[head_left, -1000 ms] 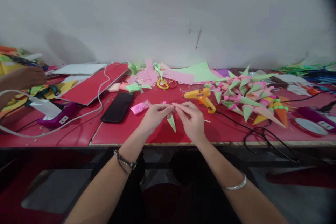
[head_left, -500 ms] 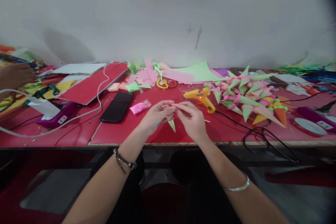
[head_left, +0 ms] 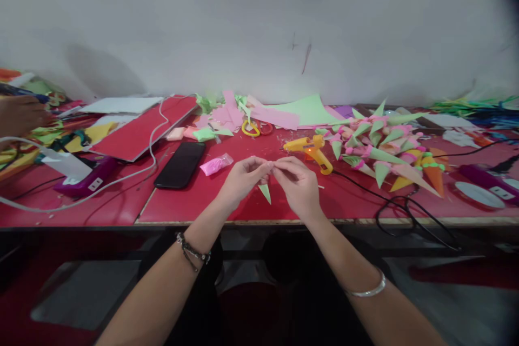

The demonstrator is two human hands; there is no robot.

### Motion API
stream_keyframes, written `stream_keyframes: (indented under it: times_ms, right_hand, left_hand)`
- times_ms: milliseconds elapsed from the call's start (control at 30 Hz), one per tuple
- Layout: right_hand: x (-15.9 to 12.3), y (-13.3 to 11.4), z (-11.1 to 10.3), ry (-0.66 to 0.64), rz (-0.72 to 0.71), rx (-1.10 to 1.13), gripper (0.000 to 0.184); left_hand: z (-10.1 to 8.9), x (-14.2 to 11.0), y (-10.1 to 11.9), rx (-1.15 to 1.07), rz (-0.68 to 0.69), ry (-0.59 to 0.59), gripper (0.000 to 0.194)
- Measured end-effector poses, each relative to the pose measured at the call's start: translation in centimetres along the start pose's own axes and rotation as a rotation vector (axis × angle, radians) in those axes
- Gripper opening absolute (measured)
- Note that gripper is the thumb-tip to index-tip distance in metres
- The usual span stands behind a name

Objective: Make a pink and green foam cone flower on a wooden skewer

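Over the near part of the red table [head_left: 178, 203], my left hand [head_left: 242, 178] and my right hand [head_left: 297, 185] meet, fingers pinched together. Between and below them hangs a small light-green paper cone [head_left: 265, 193], point down. A bit of pink material shows at the fingertips; which fingers grip it is hard to tell. A yellow glue gun [head_left: 310, 150] lies just behind my right hand. A small pink packet [head_left: 217, 164] and a black phone [head_left: 180, 164] lie left of my left hand.
A heap of finished green, pink and orange cones [head_left: 385, 148] lies at the right. Scissors [head_left: 252, 128] and paper scraps sit at the back. Black cables [head_left: 399, 211] loop over the front edge. Another person's hand [head_left: 18, 114] works at the far left near a white cable.
My fingertips have drawn closer together around the cone's top and the cone has shifted slightly. The other person's hand at the far left has pulled back toward the edge.
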State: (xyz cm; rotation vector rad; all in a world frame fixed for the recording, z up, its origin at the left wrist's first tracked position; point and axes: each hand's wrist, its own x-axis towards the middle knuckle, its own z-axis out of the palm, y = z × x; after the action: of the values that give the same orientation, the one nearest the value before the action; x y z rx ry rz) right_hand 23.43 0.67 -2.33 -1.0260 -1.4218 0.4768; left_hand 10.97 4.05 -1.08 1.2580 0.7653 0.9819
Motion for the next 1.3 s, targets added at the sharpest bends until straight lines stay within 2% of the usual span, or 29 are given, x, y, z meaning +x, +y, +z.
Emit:
stream_keyframes:
  times_ms: [167, 300, 400, 500, 567, 833, 1000, 1167, 1300]
  right_hand:
    - [0.0, -0.1, -0.1, 0.009, -0.013, -0.007, 0.008]
    - [-0.1, -0.3, 0.0, 0.011, 0.006, 0.033, 0.008]
    - [0.1, 0.0, 0.0, 0.063, 0.131, 0.191, 0.008]
    - [0.5, 0.5, -0.1, 0.150, 0.296, 0.393, 0.011]
    - [0.7, 0.7, -0.2, 0.156, 0.375, 0.483, 0.012]
    - [0.6, 0.9, 0.4, 0.076, 0.599, 0.693, 0.012]
    - [0.7, 1.4, 0.3, 0.084, 0.627, 0.751, 0.010]
    - [0.6, 2.0, 0.1, 0.084, 0.593, 0.702, 0.010]
    - [0.5, 2.2, 0.0, 0.055, 0.624, 0.705, 0.011]
  left_hand:
    - [-0.2, -0.1, 0.4, 0.101, -0.024, -0.046, 0.025]
    - [-0.3, -0.1, 0.0, 0.026, -0.016, -0.059, 0.022]
    - [-0.5, 0.1, -0.1, -0.079, -0.054, -0.026, 0.020]
    - [-1.0, 0.3, 0.2, -0.178, -0.044, 0.098, 0.018]
    - [-1.4, 0.4, 0.5, -0.236, -0.018, 0.163, 0.016]
    - [-1.6, 0.5, 0.6, -0.338, -0.037, 0.148, 0.014]
    - [-1.4, 0.5, 0.6, -0.314, -0.051, 0.168, 0.013]
    - [-1.4, 0.5, 0.5, -0.348, -0.031, 0.169, 0.012]
    - [-1.3, 0.5, 0.5, -0.370, -0.026, 0.164, 0.013]
